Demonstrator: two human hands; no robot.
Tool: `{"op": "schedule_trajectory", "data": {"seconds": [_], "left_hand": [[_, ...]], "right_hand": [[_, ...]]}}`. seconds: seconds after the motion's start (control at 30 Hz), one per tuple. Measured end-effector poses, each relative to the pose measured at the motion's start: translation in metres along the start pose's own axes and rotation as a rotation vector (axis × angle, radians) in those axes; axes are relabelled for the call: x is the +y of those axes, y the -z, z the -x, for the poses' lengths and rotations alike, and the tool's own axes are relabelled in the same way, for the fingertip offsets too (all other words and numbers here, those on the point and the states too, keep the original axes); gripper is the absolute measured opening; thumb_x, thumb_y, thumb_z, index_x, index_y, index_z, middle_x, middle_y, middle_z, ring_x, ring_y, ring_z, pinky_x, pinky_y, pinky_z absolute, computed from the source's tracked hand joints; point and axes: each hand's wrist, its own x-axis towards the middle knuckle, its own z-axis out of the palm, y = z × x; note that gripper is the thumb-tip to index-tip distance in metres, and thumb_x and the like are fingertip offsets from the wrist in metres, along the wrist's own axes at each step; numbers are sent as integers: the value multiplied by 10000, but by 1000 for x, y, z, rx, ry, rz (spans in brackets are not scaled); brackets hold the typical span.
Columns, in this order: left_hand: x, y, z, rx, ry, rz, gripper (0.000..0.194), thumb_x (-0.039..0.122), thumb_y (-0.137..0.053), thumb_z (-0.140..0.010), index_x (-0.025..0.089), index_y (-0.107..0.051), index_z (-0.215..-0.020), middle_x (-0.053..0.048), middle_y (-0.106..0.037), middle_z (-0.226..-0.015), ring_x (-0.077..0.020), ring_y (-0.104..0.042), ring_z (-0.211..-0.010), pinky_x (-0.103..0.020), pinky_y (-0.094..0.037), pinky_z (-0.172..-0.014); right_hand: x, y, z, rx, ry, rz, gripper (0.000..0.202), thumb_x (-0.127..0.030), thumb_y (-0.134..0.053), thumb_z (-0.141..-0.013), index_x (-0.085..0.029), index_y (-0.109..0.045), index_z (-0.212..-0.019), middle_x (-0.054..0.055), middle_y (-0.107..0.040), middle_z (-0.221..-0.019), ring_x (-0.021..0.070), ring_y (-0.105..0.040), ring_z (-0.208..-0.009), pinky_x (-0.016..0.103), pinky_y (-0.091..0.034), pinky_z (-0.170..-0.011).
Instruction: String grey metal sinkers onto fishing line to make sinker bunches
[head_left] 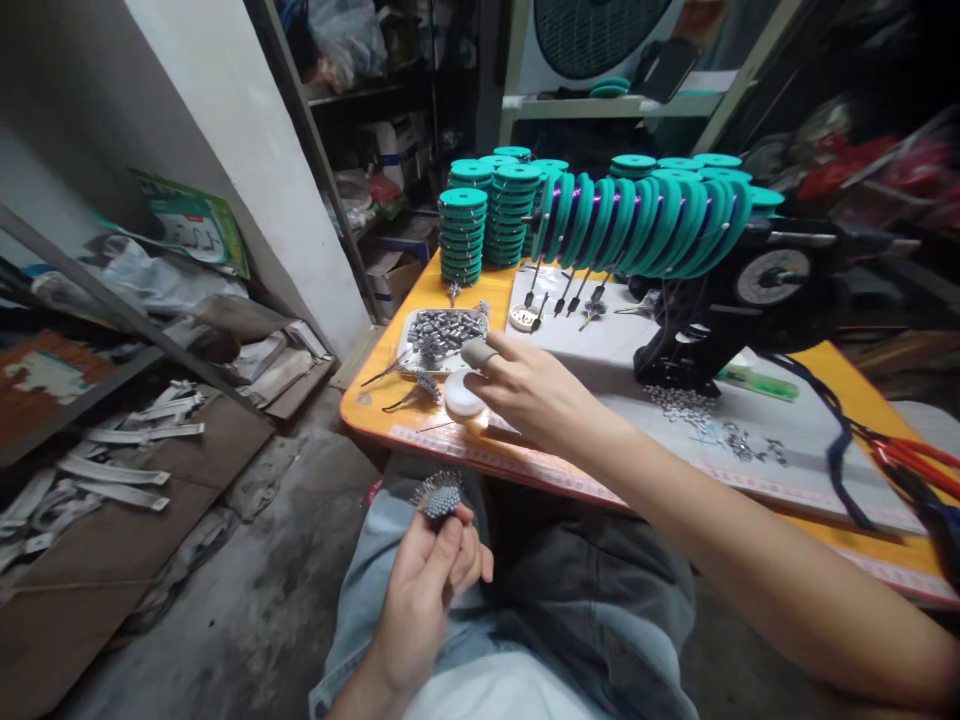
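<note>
My left hand [427, 570] is closed in front of my lap. Between its thumb and fingers is a bundle of thin wires with grey bead-like ends [442, 500], fanned out at the top. My right hand [525, 380] reaches over the table's near left part, a grey cover [477, 352] on one finger. Its fingers are a little bent and apart, with nothing visible in them. Below its thumb stands a round white container [463, 396]. Just beyond the fingers is a shallow tray [403, 350] heaped with small grey metal cylinders [446, 330].
Teal spools stand in stacks [463, 235]; a row of them [645, 225] sits on a black machine [690, 345]. Small metal pieces [679, 403] lie by its base. Dark wire bundles [420, 388] lie beside the tray. Red-handled pliers [915, 465] rest at the right edge.
</note>
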Motion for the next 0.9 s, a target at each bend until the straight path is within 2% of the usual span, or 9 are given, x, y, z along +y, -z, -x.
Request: {"op": "schedule_trajectory", "data": {"seconds": [0.13,0.23,0.33,0.4,0.5,0.63,0.7,0.8,0.9], "left_hand": [[2,5,0,30,1,6,295,445,-707,-892,164,-622,-930,98,-348,-544,-84,-282,-513,-280,-383,-612],[4,7,-1,46,-5,13,294,441,-712,-888,164,-623,-928,96,-355,-545,-84,-290,-509,-284,-385,-612],[4,5,-2,53,-7,21,295,441,-719,-883,164,-623,-923,96,-359,-545,-83,-296,-509,-284,-384,-612],[3,3,-3,43,-2,24,301,443,-724,-878,163,-622,-918,95,-361,-545,-83,-300,-509,-285,-386,-614],[2,0,-4,18,4,24,309,444,-730,-873,159,-620,-912,97,-356,-542,-83,-302,-508,-287,-387,-615],[1,-1,-2,15,-4,17,301,434,-722,-882,155,-617,-918,98,-360,-542,-80,-304,-505,-285,-387,-610],[1,0,-2,25,-3,11,294,431,-715,-889,155,-616,-919,98,-361,-543,-80,-303,-506,-282,-385,-608],[2,3,-3,41,-5,5,293,433,-710,-893,159,-612,-925,96,-370,-548,-80,-309,-508,-279,-385,-610],[1,2,-6,43,-5,-4,309,452,-707,-891,161,-611,-934,96,-367,-551,-82,-308,-510,-284,-400,-621]], "right_hand": [[-3,-4,-5,-29,36,3,209,-60,-614,-922,-164,-686,-756,92,-631,-921,238,-492,-888,356,-475,-744],[1,6,5,-14,-1,16,204,-48,-584,-930,-152,-704,-800,110,-637,-918,247,-492,-861,386,-489,-787],[3,19,19,73,-116,-68,212,-67,-542,-959,-149,-718,-873,117,-648,-937,244,-517,-844,405,-512,-822],[-1,21,28,141,-227,-139,202,-112,-541,-976,-154,-717,-886,119,-649,-937,249,-535,-866,380,-526,-769],[-10,11,33,164,-289,-110,189,-132,-566,-967,-142,-717,-855,122,-634,-844,264,-524,-869,361,-514,-709],[-20,-8,32,128,-232,-41,207,-84,-583,-947,-136,-712,-794,110,-626,-775,254,-498,-826,363,-496,-727],[-20,-10,33,107,-198,-31,223,-84,-598,-943,-141,-701,-753,98,-622,-759,235,-482,-778,359,-490,-724],[-19,1,41,86,-191,-18,221,-123,-633,-936,-141,-684,-722,99,-616,-756,232,-484,-755,375,-491,-725],[-24,21,54,154,-290,-79,164,-134,-615,-954,-124,-703,-816,140,-650,-900,250,-528,-824,381,-501,-713]]}}
